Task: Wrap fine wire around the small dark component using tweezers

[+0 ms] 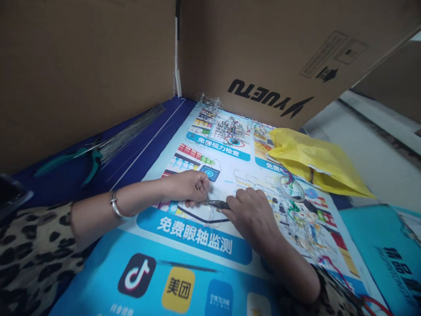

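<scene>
Over the printed poster [210,263], my left hand [192,186] has its fingers curled in a pinch; what they hold is too small to name. My right hand [251,213], to its right, is closed around dark slim pliers [217,204], whose tip reaches my left fingertips. Thin wire shows faintly below the tool. Loops of clear, green and red wire [297,210] lie right of my right hand. A small heap of wire bits [230,127] rests farther back on the poster.
Teal-handled pliers [94,164] lie at the left beside a bundle of straight wires [131,131]. A yellow bag [315,158] and a turquoise packet [384,254] are at the right. Cardboard walls [263,57] stand behind. A dark object [13,193] sits at the left edge.
</scene>
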Tool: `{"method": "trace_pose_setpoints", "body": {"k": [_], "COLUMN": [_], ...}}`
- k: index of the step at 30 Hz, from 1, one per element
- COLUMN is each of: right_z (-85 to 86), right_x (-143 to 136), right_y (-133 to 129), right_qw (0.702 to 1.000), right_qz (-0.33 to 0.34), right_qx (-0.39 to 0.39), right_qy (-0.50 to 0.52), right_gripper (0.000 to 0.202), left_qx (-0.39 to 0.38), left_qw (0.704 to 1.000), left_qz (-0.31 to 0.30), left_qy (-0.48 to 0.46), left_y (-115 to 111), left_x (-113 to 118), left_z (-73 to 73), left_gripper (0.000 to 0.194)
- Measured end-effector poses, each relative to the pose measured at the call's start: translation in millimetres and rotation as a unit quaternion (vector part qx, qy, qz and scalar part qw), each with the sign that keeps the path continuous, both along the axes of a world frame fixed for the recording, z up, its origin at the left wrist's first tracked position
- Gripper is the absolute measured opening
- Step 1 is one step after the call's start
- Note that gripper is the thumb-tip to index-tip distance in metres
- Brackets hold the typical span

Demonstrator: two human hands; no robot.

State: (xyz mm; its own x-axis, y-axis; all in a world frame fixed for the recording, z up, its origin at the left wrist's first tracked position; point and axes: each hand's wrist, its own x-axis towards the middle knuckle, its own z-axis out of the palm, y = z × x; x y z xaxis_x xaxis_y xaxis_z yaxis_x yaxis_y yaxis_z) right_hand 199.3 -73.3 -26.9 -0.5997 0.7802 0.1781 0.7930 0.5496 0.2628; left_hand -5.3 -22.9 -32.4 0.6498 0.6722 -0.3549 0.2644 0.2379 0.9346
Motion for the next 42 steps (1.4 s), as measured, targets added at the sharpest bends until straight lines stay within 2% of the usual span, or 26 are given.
{"method": "trace_pose_setpoints", "body": {"k": [19,26,42], "right_z": [-0.2,-0.2,-0.9], "right_x": [-3,-3,-1], "right_y": [-1,-2,-1], "right_qw": [1.0,1.0,1.0], "right_qz": [0.001,-0.006,-0.02], "right_qx": [-0.01,-0.011,-0.019], "right_qy": [-0.009,-0.008,-0.003], "right_gripper": [0.024,0.024,0.022], "left_qx": [0.028,0.028,0.017], "left_qw": [0.999,1.0,0.996], "left_qz": [0.003,0.007,0.09], "left_qy": [0.02,0.013,0.018], "left_y": [-2,-1,-11], "left_x": [-1,-1,7], "left_z": [2.7,-2.6,-0.3], "left_gripper": [0.015,0.016,0.015]}}
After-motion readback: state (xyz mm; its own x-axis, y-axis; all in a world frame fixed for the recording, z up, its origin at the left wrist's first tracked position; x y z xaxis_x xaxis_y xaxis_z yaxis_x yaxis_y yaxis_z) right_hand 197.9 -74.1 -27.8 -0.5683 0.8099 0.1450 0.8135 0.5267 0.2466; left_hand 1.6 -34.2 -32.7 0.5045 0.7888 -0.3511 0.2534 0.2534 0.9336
